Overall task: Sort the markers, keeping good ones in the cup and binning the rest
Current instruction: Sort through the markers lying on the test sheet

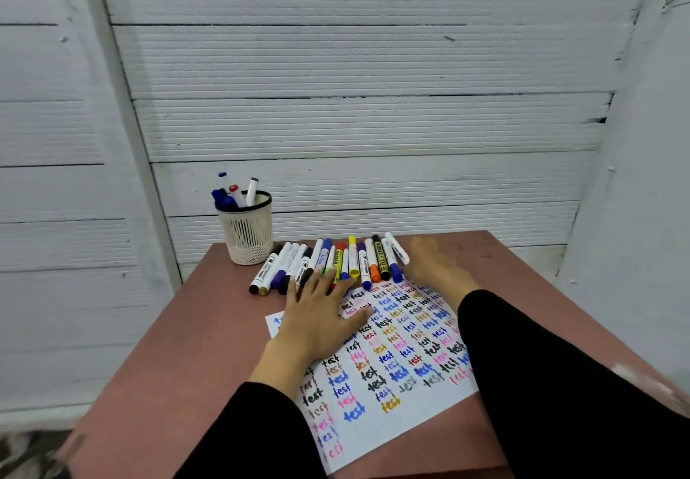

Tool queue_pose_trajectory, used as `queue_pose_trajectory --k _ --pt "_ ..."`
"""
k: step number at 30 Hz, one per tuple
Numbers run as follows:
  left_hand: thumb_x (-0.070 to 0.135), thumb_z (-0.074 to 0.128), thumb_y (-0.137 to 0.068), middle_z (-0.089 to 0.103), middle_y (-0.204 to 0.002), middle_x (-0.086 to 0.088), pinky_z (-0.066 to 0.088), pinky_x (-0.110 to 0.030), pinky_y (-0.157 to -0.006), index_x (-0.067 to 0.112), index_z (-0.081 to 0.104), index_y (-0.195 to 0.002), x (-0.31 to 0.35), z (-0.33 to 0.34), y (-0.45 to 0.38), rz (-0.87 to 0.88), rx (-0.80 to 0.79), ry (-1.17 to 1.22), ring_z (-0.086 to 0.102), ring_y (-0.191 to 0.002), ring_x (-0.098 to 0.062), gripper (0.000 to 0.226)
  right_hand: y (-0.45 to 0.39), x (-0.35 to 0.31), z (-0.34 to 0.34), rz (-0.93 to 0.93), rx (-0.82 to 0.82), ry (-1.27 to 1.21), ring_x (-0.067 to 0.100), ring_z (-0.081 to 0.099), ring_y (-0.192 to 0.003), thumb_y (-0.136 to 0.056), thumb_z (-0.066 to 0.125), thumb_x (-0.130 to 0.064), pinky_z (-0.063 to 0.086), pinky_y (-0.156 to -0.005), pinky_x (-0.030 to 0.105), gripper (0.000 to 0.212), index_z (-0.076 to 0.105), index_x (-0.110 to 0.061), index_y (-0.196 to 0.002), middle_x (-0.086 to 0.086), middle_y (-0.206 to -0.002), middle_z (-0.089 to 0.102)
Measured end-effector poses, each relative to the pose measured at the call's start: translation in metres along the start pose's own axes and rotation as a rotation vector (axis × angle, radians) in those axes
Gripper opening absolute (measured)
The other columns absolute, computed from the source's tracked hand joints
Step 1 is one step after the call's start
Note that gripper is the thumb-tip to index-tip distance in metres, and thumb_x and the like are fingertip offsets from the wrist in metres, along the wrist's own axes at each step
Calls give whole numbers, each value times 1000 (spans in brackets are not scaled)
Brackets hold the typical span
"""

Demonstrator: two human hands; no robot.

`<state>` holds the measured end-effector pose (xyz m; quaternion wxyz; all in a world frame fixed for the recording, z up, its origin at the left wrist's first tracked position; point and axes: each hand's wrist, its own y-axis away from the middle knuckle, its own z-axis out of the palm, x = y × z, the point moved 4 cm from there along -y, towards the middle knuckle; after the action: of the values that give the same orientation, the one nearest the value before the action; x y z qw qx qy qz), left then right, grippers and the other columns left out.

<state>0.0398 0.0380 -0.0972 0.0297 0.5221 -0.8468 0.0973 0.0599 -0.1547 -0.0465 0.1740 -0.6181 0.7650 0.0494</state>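
Left hand [317, 314] is lying flat, fingers spread and released, fingertips touching the row of coloured markers [336, 262]. Right hand [437, 265] is blurred; grip cannot be told. White mesh cup [248, 235] at the desk's [194, 329] far-left corner is holding several markers.

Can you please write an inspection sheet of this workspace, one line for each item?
Surface: brown table, mostly covered by a paper sheet full of coloured "test" words.
Job's things: mesh cup holding several markers at the far left corner; row of markers beyond the paper. No bin in view.
Clutter: nothing seen.
Grippers: left hand flat, fingers reaching the row; right hand blurred beside the row's right end.
Cables: nothing seen.
Surroundings: white ribbed wall.
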Motion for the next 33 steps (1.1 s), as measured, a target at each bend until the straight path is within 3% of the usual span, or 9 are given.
queue_pose_trajectory --k 2,5,10,16,19,23,28,31,33 --pt "76 20 -87 2 -162 5 -11 -53 -117 44 16 -150 0 1 -1 5 -5 2 -8 -149 -17 70 1 5 -1 42 18 59 27 57 -89 -95 55 -11 41 -69 33 4 52 -9 -94 7 -94 50" --pt "76 19 -87 0 -162 3 -13 -53 -116 46 17 -149 0 2 -2 3 -9 -8 -12 -148 -18 69 5 22 -6 110 47 167 28 59 -99 -94 50 -2 41 -70 31 25 56 -4 -118 13 -111 59" --pt "75 20 -88 0 -162 2 -14 -54 -116 45 16 -149 1 2 -2 5 12 -19 -14 -148 -20 69 9 55 -28 159 178 -100 17 50 -66 -96 47 -5 36 -52 25 13 56 -3 -106 8 -84 56" --pt "59 29 -96 11 -160 4 3 -39 -120 31 9 -152 8 -24 -8 71 337 224 5 -147 -14 66 31 45 -30 -246 146 -580 15 46 -67 -99 48 -8 35 -51 12 16 62 -14 -103 8 -85 60" --pt "47 35 -101 31 -151 7 22 -30 -113 25 17 -151 10 -37 -15 101 511 494 27 -137 -11 57 34 37 -17 -356 51 -529 10 42 -63 -99 49 -8 36 -53 13 18 62 -21 -102 -4 -76 55" --pt "39 23 -104 59 -115 4 39 -35 -90 20 52 -128 15 -37 -27 198 553 233 52 -107 -21 42 32 37 -15 -409 92 -511 1 45 -66 -99 48 -6 36 -60 8 20 60 -21 -100 -11 -79 53" --pt "47 21 -101 57 -84 5 36 -36 -67 19 51 -96 14 -29 -28 143 443 209 52 -78 -18 41 32 42 -17 -467 215 -412 -6 44 -85 -101 45 -11 34 -78 17 17 54 -24 -104 -18 -91 49" --pt "50 16 -99 47 -62 3 29 -31 -52 21 47 -81 19 -27 -26 110 367 289 44 -57 -14 46 40 32 -10 -521 301 28 9 46 -106 -101 37 -38 20 -109 39 29 54 -20 -117 -12 -107 53" --pt "50 16 -99 45 -56 2 27 -30 -51 22 45 -67 25 -29 -23 98 392 331 43 -53 -15 52 49 13 -4 -632 419 200 14 57 -99 -99 30 -47 31 -104 45 42 58 -18 -111 -7 -103 61"
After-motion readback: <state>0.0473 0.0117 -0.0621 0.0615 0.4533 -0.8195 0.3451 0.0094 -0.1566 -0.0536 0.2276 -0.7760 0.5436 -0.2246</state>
